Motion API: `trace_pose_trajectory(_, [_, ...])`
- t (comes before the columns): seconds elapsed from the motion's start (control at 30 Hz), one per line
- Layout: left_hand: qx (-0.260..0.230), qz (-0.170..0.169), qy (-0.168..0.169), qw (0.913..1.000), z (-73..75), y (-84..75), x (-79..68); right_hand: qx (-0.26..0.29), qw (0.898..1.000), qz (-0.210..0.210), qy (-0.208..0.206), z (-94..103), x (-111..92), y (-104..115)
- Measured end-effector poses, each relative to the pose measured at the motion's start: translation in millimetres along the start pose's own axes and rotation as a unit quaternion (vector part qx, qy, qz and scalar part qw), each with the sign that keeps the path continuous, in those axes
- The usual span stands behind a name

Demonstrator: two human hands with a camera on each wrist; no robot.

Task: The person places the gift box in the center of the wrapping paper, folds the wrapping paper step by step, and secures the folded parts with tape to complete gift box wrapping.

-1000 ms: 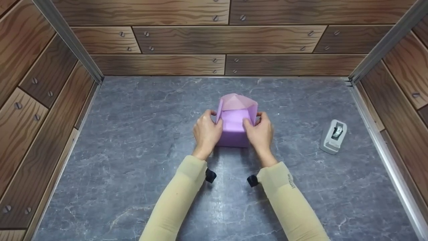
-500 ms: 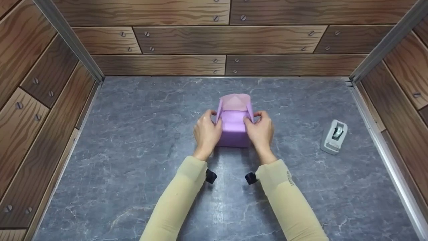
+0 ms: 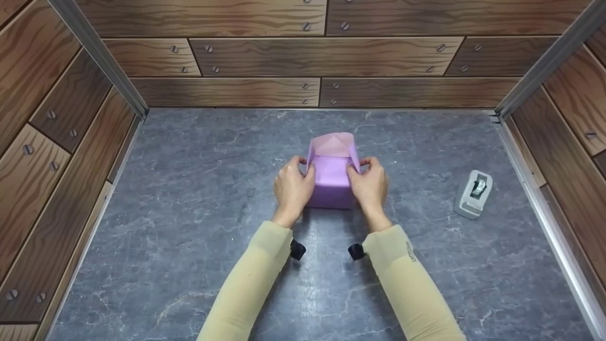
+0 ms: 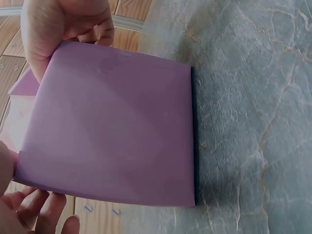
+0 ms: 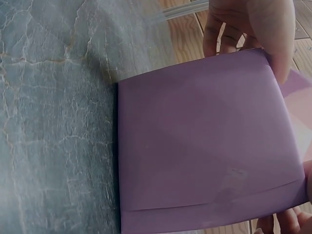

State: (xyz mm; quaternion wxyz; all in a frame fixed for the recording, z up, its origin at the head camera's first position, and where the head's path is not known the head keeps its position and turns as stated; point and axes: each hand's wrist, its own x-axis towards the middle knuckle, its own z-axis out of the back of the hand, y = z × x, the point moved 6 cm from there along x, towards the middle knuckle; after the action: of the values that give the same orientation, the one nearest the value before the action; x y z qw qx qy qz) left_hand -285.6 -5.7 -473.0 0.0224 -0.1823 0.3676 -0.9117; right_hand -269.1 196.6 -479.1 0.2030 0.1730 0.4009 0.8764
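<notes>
A purple paper-wrapped box (image 3: 330, 192) stands on the tabletop between both hands. Its near flap lies folded across the top, while the pink-lined far flap (image 3: 334, 144) sticks up behind. The left hand (image 3: 294, 184) grips the box's left top edge, thumb over the top and fingers round the side. At the opposite edge, the right hand (image 3: 369, 183) does likewise. In the left wrist view the flat front face (image 4: 117, 122) of the box fills the middle. A crease runs along one edge of that face (image 5: 200, 141) in the right wrist view. The inside is mostly hidden.
A grey tape dispenser (image 3: 474, 194) sits to the right on the marbled tabletop (image 3: 199, 199). Wood-patterned walls (image 3: 265, 57) with metal rails (image 3: 554, 227) enclose the back and sides.
The right side flap has swung inward and the near flap has flattened across the top. The far flap has shifted slightly. Both hands keep their hold, nearly in place.
</notes>
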Motion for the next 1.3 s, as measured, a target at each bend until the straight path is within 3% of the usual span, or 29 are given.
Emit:
trace_pose_trajectory(0.3, [0.002, -0.005, -0.015, 0.9999, 4.1, 0.5, 3.5, 0.007, 1.000, 0.011, 0.001, -0.8, 1.3, 0.4])
trace_pose_trajectory(0.53, [0.024, -0.042, -0.037, 0.9981, 3.9, -6.1, 4.8, 0.008, 1.000, 0.012, 0.003, -1.3, -0.1, -0.3])
trace_pose_trajectory(0.8, [0.038, -0.025, -0.023, 0.9987, -1.2, -6.9, 6.0, 0.006, 1.000, 0.016, -0.001, -0.3, -0.3, 0.0])
trace_pose_trajectory(1.3, [-0.005, -0.023, -0.025, 0.9994, 1.0, -0.7, -7.1, 0.013, 1.000, 0.015, -0.005, -1.6, -0.6, -2.0])
